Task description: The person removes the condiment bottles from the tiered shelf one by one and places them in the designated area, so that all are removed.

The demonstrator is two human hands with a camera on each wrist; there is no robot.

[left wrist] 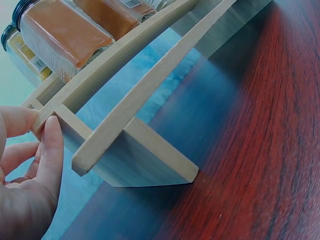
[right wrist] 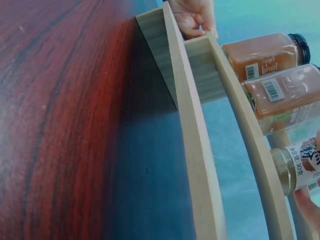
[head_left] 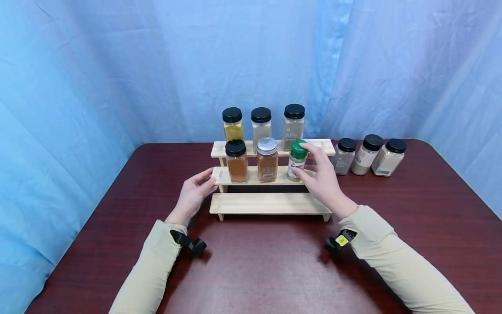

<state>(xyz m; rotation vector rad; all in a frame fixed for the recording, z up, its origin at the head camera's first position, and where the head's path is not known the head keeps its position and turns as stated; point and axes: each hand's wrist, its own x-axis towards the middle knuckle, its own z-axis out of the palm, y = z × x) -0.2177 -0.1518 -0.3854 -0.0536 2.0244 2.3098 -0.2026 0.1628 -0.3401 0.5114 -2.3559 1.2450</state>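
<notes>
Widest room: table (head_left: 255, 261) on near side, between sleeves (head_left: 150, 266); more left of rack. Bottom tier (head_left: 270, 203) bare full length, open from near side. Middle tier (head_left: 252, 174): left hand (head_left: 195, 192) blocks left end, right hand (head_left: 323, 181) and green-lidded jar (head_left: 296, 165) block right; slim gaps either side of silver-lidded jar (head_left: 267, 162). Top tier (head_left: 323, 146): right end bare, back jars (head_left: 262, 130) elsewhere. Table jars (head_left: 366, 156) obstruct right, close together. Curtain (head_left: 243, 56) bounds far side.

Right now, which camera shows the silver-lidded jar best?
The head view: it shows the silver-lidded jar whole, lid included, on the middle shelf. The right wrist view shows its body and barcode label, the left wrist view part of its body; both cut off the lid.
</notes>
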